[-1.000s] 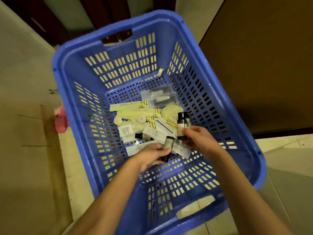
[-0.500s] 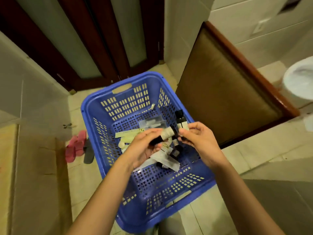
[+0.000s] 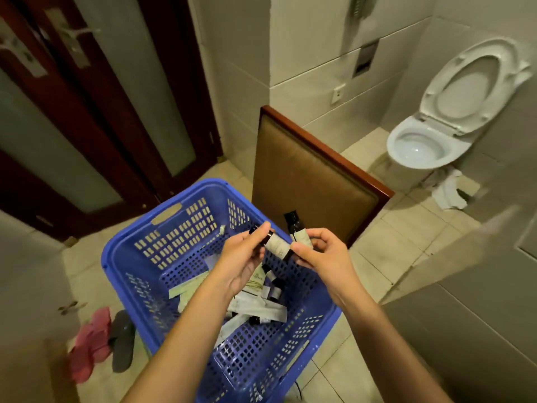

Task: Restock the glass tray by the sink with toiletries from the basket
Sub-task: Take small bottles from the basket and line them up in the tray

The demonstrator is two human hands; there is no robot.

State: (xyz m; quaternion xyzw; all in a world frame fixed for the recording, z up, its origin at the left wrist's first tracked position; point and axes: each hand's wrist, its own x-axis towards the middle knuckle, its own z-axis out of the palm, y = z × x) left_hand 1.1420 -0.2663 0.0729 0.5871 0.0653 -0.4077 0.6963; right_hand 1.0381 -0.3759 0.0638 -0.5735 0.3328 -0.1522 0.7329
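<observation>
Tiled bathroom floor carries the blue basket point(image 3: 162, 257) at lower centre, with a toilet point(image 3: 418, 146) at upper right. Above the basket, your left hand point(image 3: 244, 257) curls its fingers round a slanting white-labelled bottle point(image 3: 276, 245). Your right hand point(image 3: 319, 254) pinches a dark bottle point(image 3: 295, 228) upright, just beside it. Other toiletries point(image 3: 261, 309) lie in the basket.

1. Beige tiles cover your floor point(image 3: 406, 237) and walls point(image 3: 305, 53).
2. Dark wooden doors point(image 3: 96, 126) with frosted panes stand to your left.
3. A white toilet point(image 3: 418, 152), seat raised, sits to your right.
4. Pink slippers point(image 3: 87, 347) lie nearby.
</observation>
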